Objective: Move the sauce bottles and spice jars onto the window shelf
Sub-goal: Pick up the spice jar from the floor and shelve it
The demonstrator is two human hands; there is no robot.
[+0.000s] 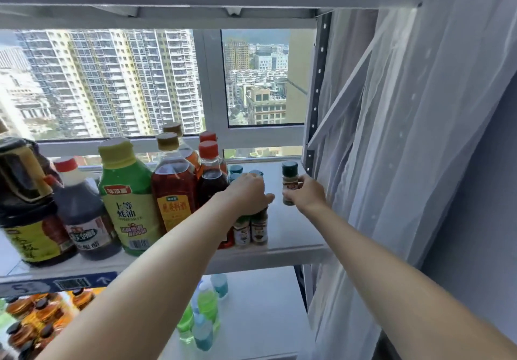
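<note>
The white window shelf (291, 231) carries a row of sauce bottles: a dark jug (25, 200) at far left, a dark red-capped bottle (81, 217), a green oyster-sauce bottle (127, 194), an amber bottle (172, 189) and a dark red-capped bottle (209, 175). To their right stand small spice jars (258, 229). My left hand (246, 193) grips the tops of the front spice jars from above. My right hand (306, 193) holds a single green-capped spice jar (289, 182) upright on the shelf, near the right post.
A window (112, 85) lies behind the shelf. A perforated metal post (317, 85) and a sheer curtain (405, 136) bound the right side. The lower shelf (260, 309) holds small green and blue bottles (202, 317); orange dark-capped jars (36, 320) sit at lower left.
</note>
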